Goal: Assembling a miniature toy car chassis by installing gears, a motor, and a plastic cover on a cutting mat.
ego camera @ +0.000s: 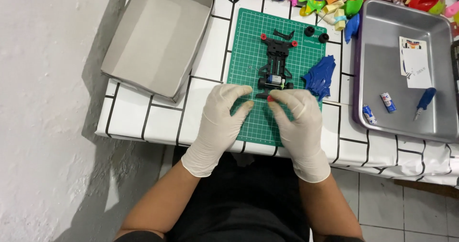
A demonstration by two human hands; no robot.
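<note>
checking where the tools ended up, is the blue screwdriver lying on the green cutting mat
No, the blue screwdriver lies inside the metal tray, to the right of the green cutting mat.

Mat front: bare strip of green cutting mat point(253, 127) between the hands.
Mat rear: blocked by black chassis point(276, 63), loose wheels point(316, 33).
Right: blue body shell point(319, 75), metal tray point(377, 65) close.
Left: cardboard box lid point(153, 36); bare tablecloth point(210, 55) between.

Both gloved hands, left hand point(221, 120) and right hand point(299, 120), meet at a small red part point(270, 98) below the black toy-car chassis point(276, 65).
</note>
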